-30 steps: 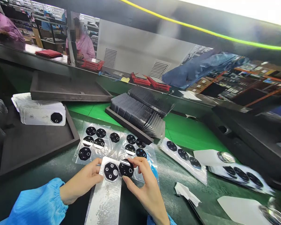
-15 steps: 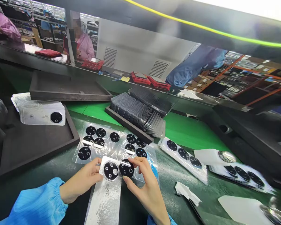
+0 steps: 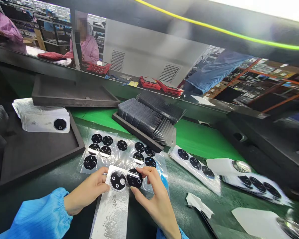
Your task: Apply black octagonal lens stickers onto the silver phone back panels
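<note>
My left hand [image 3: 91, 191] grips the upper left edge of a silvery phone back panel [image 3: 113, 215]. Near the panel's top sits a black octagonal camera plate [image 3: 118, 181] with several round holes. Between thumb and fingers, my right hand [image 3: 155, 196] pinches a loose black octagonal lens cover [image 3: 134, 178] by its right side, close to the panel's right edge. Whether cover and panel touch, I cannot tell. Behind the hands, more black octagonal covers [image 3: 90, 162] lie on clear plastic film [image 3: 119, 159].
A dark tray [image 3: 40, 159] on the left bears a stack of silvery panels [image 3: 43, 121]. Dark thin panels [image 3: 142, 118] stand in a rack at centre back. Bagged covers [image 3: 195, 169], a white scraper-like piece [image 3: 256, 219] and a paper-wrapped tool [image 3: 200, 205] lie right. A person in pink [image 3: 89, 49] sits beyond.
My hands, the panel and the lens cover stay almost still. In the background, a person in blue has shifted to the right and the seated person in pink has moved an arm.
</note>
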`<state>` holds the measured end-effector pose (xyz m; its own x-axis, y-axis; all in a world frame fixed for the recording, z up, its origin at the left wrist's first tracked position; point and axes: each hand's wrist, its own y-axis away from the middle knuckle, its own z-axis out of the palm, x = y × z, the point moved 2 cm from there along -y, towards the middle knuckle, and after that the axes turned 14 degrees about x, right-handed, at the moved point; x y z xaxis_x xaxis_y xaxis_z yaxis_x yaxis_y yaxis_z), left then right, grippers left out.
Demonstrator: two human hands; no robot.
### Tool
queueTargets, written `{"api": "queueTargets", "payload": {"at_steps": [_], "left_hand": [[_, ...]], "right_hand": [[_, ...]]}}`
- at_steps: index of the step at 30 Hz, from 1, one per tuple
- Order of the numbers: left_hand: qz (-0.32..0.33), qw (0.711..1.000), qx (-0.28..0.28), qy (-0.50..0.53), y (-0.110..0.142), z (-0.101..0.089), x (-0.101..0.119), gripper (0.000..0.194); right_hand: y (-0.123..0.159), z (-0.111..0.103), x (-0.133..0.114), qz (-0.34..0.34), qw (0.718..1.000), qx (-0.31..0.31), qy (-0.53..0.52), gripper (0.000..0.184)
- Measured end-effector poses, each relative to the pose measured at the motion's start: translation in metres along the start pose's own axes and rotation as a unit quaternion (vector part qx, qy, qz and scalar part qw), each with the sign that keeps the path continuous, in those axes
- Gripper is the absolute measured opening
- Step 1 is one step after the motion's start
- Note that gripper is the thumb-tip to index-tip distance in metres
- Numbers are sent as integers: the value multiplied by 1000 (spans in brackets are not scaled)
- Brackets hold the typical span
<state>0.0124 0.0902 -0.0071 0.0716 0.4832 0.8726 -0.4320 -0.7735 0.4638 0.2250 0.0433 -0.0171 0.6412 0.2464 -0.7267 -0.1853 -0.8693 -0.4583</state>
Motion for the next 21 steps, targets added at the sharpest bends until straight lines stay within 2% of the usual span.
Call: {"api": "queueTargets", "payload": {"at_steps": [21], "left_hand": [[-3,1000,4,-3,1,-1,0,39]], "right_hand": [[1,0,0,3,1000,3,1,35]]}}
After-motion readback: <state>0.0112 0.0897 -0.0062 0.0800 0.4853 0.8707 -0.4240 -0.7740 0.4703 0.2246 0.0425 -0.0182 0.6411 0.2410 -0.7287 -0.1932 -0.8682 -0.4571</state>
